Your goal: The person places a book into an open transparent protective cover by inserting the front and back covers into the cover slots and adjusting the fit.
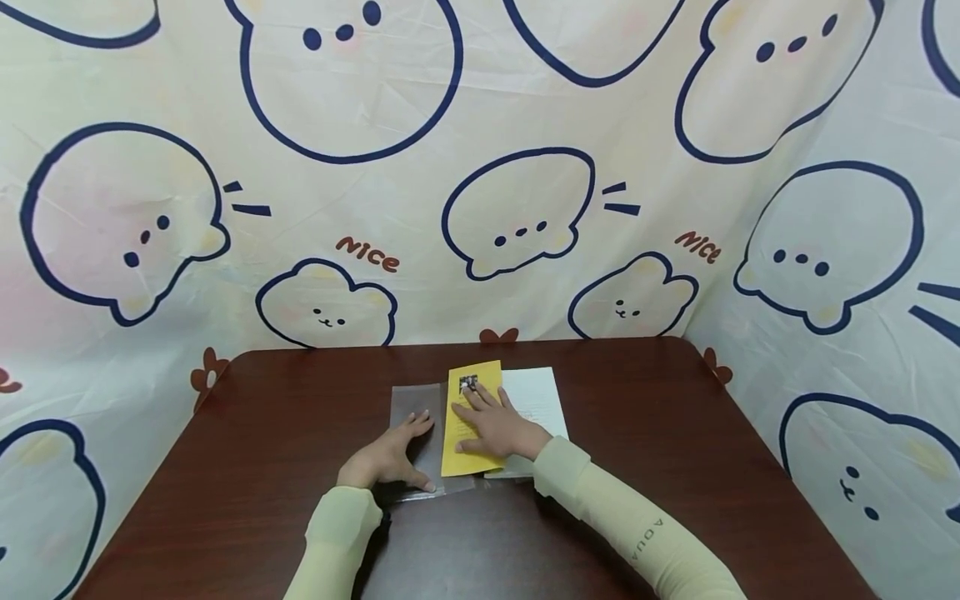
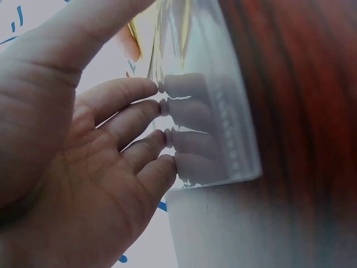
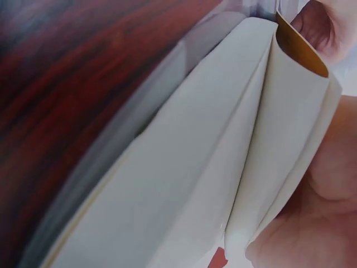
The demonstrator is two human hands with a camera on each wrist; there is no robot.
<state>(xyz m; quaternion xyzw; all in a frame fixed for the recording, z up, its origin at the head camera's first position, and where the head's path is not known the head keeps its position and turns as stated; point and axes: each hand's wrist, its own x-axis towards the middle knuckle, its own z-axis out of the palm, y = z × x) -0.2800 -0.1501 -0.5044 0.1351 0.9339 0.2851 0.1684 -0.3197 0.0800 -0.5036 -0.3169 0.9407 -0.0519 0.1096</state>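
A thin booklet lies open on the table, its yellow cover (image 1: 455, 467) turned over white pages (image 1: 534, 390) that show on the right. On its left spreads a clear plastic book cover (image 1: 408, 402). My right hand (image 1: 498, 427) rests on the yellow cover with fingers spread. With straight fingers, my left hand (image 1: 386, 457) touches the clear plastic. The left wrist view shows those fingertips meeting the shiny plastic sheet (image 2: 240, 151). In the right wrist view, white pages (image 3: 178, 156) bow upward beside the right palm (image 3: 329, 212).
The booklet lies toward the far half of a dark brown wooden table (image 1: 675, 467). Behind and beside the table hangs a pale curtain (image 1: 420, 217) printed with cartoon animals.
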